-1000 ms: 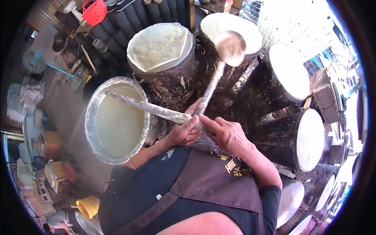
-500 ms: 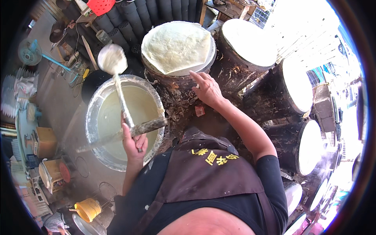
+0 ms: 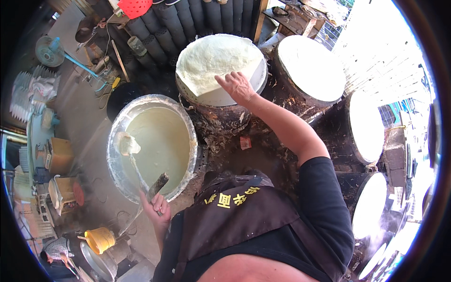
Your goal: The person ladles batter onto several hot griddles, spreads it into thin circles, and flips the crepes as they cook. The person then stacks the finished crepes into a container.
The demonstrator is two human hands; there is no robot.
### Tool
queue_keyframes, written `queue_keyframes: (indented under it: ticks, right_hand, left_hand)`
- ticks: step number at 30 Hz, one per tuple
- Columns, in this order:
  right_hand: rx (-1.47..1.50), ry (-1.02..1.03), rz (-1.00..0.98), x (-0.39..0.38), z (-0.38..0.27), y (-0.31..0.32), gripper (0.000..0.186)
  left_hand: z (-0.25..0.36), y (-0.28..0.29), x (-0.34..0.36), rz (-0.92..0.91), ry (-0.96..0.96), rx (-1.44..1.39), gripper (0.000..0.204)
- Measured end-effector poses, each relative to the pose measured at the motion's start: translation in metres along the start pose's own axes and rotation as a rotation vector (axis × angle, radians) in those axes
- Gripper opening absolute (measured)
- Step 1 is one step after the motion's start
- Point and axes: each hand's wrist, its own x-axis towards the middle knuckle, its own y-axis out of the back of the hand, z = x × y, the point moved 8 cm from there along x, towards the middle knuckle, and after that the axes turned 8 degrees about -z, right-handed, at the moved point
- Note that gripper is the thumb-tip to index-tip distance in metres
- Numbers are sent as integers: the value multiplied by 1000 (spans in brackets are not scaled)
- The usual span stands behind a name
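A large, thin, pale dough sheet lies over a round griddle on top of a dark, rusty drum stove. My right hand reaches over the griddle's near edge, its fingers curled closed at the dough sheet's near edge. At my left, my left hand is closed round two things: a batter-coated ladle and a dark wooden handle with a thin blade-like piece trailing behind it. The ladle's bowl is over the large batter tub, which holds pale, smooth batter.
More drum stoves with bright round tops stand at my right, including a near one and another. Dark cylindrical coal briquettes are stacked behind. A blue fan, a yellow bucket and a red basket are around.
My right hand has moved left onto the dough sheet's edge, its fingers curling closed. My left hand has lowered toward me, bringing the ladle's bowl down over the tub. The whole view has shifted.
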Motion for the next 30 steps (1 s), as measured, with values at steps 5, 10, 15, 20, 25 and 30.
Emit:
queue_keyframes:
  ticks: [5, 10, 15, 20, 25, 30]
  right_hand:
    - [153, -30, 78, 9, 33, 71, 40]
    - [180, -9, 51, -39, 27, 82, 45]
    - [257, -94, 34, -116, -12, 83, 41]
    - [384, -320, 91, -200, -70, 109, 33]
    - [393, -722, 251, -287, -140, 159, 30]
    - [245, -1168, 280, -386, -202, 188, 26]
  left_hand:
    - [-12, -7, -17, -78, -10, -23, 55]
    - [-13, -14, -5, -221, 5, -90, 48]
    - [-17, -41, 13, -320, 100, -185, 42]
    - [-11, -45, 48, -436, 246, -143, 38]
    - [1, -34, 62, -479, 446, -88, 40]
    - [13, -22, 96, -488, 653, 97, 41]
